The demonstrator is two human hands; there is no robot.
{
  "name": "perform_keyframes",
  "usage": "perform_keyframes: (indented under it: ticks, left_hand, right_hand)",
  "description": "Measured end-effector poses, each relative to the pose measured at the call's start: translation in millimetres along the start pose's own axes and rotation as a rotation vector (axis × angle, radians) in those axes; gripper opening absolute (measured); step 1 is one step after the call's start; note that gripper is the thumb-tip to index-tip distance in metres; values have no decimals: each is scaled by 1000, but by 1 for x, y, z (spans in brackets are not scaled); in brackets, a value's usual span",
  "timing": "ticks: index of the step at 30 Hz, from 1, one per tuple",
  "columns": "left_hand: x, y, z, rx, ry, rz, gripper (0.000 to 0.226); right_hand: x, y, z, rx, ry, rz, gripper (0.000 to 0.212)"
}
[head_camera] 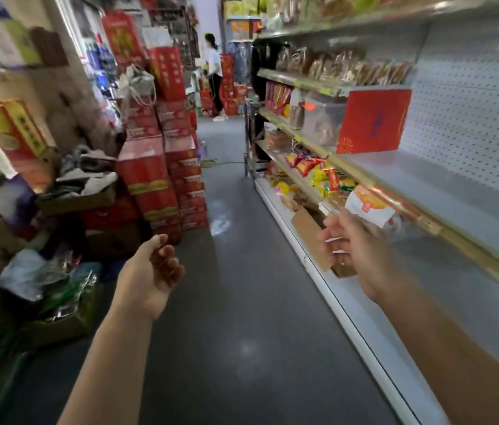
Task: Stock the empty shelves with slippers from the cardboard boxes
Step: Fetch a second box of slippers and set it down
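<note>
Grey bare metal shelf [444, 191] at 3 o'clock; tall stack of red cartons [162, 176] at 10 o'clock; open brown cardboard box [79, 194] left of it; dark floor aisle [242, 302] between.

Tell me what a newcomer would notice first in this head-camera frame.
Probably the two bare forearms reaching into the aisle, the left hand loosely curled and the right hand open, both empty. Next, the tall stack of red cartons at left. Then the bare grey metal shelf at right, with a flat red square box standing upright on it.
</note>
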State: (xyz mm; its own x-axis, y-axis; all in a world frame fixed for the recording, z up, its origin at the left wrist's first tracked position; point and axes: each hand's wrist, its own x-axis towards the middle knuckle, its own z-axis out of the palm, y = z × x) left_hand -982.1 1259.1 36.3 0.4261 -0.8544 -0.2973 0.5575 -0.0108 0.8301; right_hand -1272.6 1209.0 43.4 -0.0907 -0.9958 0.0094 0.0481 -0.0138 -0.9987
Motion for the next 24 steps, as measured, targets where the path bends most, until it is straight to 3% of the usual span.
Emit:
perform_keyframes:
  ticks: [7, 12, 24]
  left_hand:
    - [102, 39, 15, -41, 121, 83, 18]
    - [176, 76, -13, 0, 185, 101, 13]
    - [388, 197, -114, -69, 306, 180, 16]
  right_hand:
    - [137, 0, 91, -64, -239, 22, 34]
    - [207, 11, 175, -70, -380, 57, 34]
    - [365, 39, 434, -50, -482, 66, 37]
